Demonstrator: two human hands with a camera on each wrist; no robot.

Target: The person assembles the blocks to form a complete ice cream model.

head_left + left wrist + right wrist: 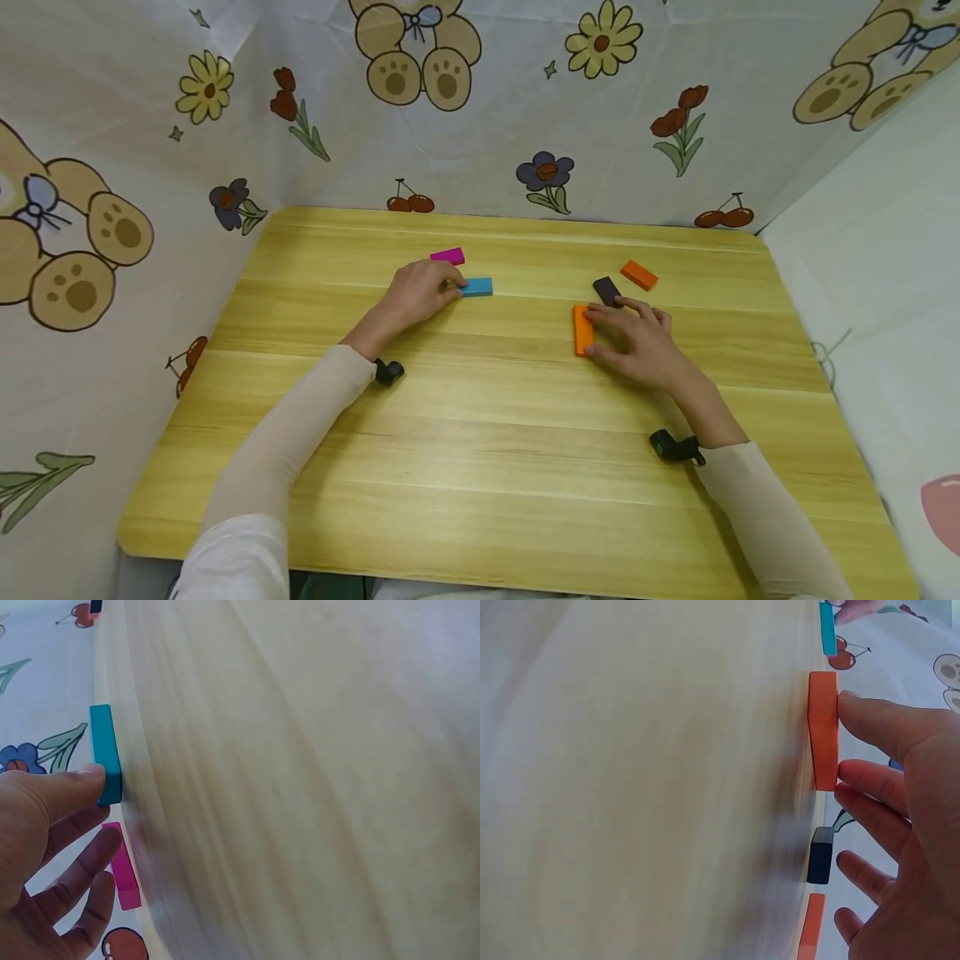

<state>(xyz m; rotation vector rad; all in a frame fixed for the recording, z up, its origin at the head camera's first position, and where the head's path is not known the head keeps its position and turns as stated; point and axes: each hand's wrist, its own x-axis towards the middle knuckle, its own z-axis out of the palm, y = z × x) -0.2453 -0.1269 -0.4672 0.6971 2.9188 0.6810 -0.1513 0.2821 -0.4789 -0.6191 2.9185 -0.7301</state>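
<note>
My left hand (418,292) pinches the near end of a blue block (477,287) between thumb and index finger; the block lies flat on the table. Just behind that hand is a magenta block (450,256), partly covered by the fingers in the head view. On the other side, my right hand (636,343) touches the long right side of an orange block (581,333) with thumb and fingertips, its fingers spread and fairly straight. A black block (820,855) lies close beyond those fingers. Farther back sits a second orange block (639,275).
The wooden table (480,467) has rounded corners. A patterned cloth (480,150) with bears and flowers stands behind it and along the left. At the right is a pale surface (885,300). Small black cameras (675,447) are worn on both wrists.
</note>
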